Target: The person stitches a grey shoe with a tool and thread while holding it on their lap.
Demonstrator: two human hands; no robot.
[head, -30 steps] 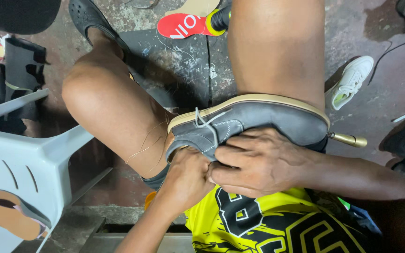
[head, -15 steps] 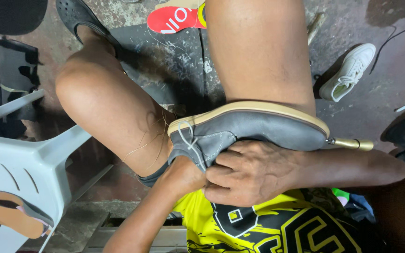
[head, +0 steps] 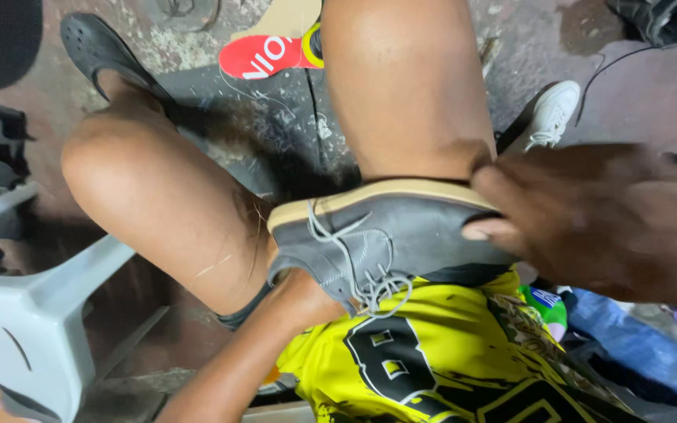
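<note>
Grey lace-up shoe (head: 401, 239): tan sole uppermost, lying on its side across the lap between both hands, grey laces loose at the toe end.

Left hand (head: 299, 301): beneath the shoe's toe end, touching it; mostly hidden, so whether it grips cannot be told.

Right hand (head: 581, 219): at the heel end, fingers loosely curled, thumb pressed on the grey upper.

Yellow and black shirt (head: 432, 360): directly under the shoe.

White sneaker (head: 554, 113): on the floor beyond the right hand.

Red insole (head: 264, 56): on the floor, well beyond the left hand.

Pale plastic chair (head: 33, 313): left of the left hand.
</note>
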